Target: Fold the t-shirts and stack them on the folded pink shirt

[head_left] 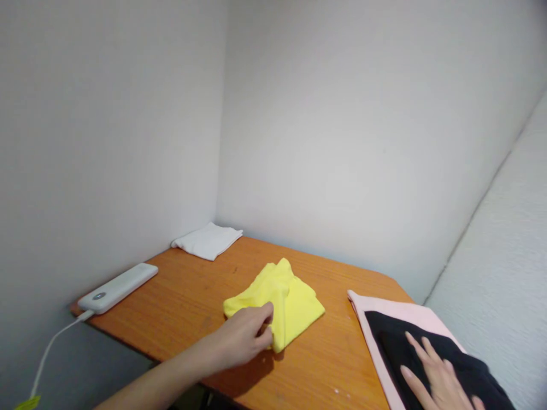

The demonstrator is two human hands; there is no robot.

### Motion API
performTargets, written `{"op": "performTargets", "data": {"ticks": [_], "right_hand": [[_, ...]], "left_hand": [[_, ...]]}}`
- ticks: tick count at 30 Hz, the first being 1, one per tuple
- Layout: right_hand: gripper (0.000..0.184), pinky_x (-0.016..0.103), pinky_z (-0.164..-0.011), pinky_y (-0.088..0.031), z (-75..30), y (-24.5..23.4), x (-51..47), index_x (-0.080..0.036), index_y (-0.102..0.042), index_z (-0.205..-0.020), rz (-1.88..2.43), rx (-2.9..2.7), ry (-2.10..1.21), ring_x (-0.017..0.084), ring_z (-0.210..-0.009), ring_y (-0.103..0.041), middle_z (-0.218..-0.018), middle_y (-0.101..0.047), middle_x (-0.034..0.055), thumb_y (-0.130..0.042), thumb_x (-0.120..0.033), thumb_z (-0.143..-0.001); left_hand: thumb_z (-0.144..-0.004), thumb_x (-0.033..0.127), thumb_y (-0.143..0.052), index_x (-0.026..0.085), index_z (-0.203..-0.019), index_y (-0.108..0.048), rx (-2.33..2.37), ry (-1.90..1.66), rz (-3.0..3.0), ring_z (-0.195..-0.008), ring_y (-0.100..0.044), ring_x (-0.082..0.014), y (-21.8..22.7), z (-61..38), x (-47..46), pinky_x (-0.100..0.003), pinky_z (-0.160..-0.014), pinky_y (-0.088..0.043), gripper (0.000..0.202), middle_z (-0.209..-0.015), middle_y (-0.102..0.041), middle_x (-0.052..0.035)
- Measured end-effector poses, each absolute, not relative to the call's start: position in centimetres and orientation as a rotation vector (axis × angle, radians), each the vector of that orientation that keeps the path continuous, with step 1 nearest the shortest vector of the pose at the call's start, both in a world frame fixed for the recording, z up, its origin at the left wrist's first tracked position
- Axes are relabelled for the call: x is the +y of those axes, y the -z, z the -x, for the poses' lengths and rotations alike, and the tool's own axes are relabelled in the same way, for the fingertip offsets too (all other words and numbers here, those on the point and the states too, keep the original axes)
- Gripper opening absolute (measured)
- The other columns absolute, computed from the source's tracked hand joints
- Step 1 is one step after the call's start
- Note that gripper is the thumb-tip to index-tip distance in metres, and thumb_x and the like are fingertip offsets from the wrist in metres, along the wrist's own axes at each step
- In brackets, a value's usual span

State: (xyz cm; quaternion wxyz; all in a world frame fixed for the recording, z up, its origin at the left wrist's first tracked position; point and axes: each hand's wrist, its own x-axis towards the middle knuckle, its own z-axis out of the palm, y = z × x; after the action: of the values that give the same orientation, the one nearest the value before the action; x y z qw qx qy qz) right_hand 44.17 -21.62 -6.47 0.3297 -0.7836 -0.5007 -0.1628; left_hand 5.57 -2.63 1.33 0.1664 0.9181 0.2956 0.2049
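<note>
A crumpled yellow cloth (294,302) lies on the orange-brown wooden table (188,307). My left hand (252,336) reaches in from the lower left, its fingers curled in a pinch on the near edge of the yellow cloth. At the lower right, my right hand (440,376) rests with fingers spread on a folded black cloth (393,336). Beneath the black cloth is a folded pink cloth (405,304), showing along its far and left sides.
A folded white cloth (209,240) sits in the far left corner by the wall. Along the left edge lies a white power bank (122,287) with a white cable (51,347) hanging off the table. Walls (325,142) border the table behind and at the sides.
</note>
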Motion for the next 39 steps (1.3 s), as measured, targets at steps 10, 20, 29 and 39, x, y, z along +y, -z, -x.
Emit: {"op": "performTargets", "data": {"ticks": [10,20,29,39], "right_hand": [[0.044,0.069,-0.106,-0.017,-38.2,0.8,-24.3,-0.022,-0.056,-0.127,2.122,-1.379,0.680,0.038,-0.139,-0.028,-0.145,-0.044,0.0154,-0.031,-0.040,-0.096],[0.030,0.041,-0.086,-0.043,-26.5,2.3,-19.5,-0.015,-0.063,-0.095,2.288,-1.494,0.215,0.030,-0.095,-0.056,-0.094,-0.060,0.0137,-0.050,-0.043,-0.094],[0.019,0.038,-0.085,-0.040,-27.8,3.2,-17.3,-0.017,-0.059,-0.095,2.315,-1.458,0.246,0.029,-0.098,-0.052,-0.098,-0.059,0.0130,-0.043,-0.009,-0.088],[0.029,0.035,-0.078,-0.043,-24.7,0.9,-14.1,-0.010,-0.057,-0.110,2.308,-1.420,0.055,0.027,-0.093,-0.059,-0.105,-0.061,0.0185,-0.059,-0.028,-0.088]], "left_hand": [[-0.088,0.036,-0.056,0.026,-0.106,-0.063,0.944,-0.636,-2.977,-0.135,-0.035,-0.0355,-0.4,-3.7,-3.4,-0.053,-0.105,-0.029,0.022,-0.142,-0.051,-0.0066],[-0.095,0.036,-0.040,0.023,-0.083,-0.051,0.950,-0.768,-2.400,-0.070,-0.061,-0.0211,2.3,-7.8,-5.6,-0.030,-0.069,-0.044,0.020,-0.071,-0.061,-0.0026],[-0.076,0.052,-0.065,0.024,-0.097,-0.070,0.725,-0.732,-1.516,-0.093,-0.066,-0.0254,-0.2,1.4,-11.7,-0.033,-0.082,-0.052,0.035,-0.100,-0.074,-0.0041],[-0.092,0.041,-0.057,0.019,-0.100,-0.068,0.834,-0.783,-2.079,-0.089,-0.065,-0.0199,-1.5,-3.1,-6.2,-0.033,-0.081,-0.052,0.025,-0.100,-0.070,-0.0061]]}}
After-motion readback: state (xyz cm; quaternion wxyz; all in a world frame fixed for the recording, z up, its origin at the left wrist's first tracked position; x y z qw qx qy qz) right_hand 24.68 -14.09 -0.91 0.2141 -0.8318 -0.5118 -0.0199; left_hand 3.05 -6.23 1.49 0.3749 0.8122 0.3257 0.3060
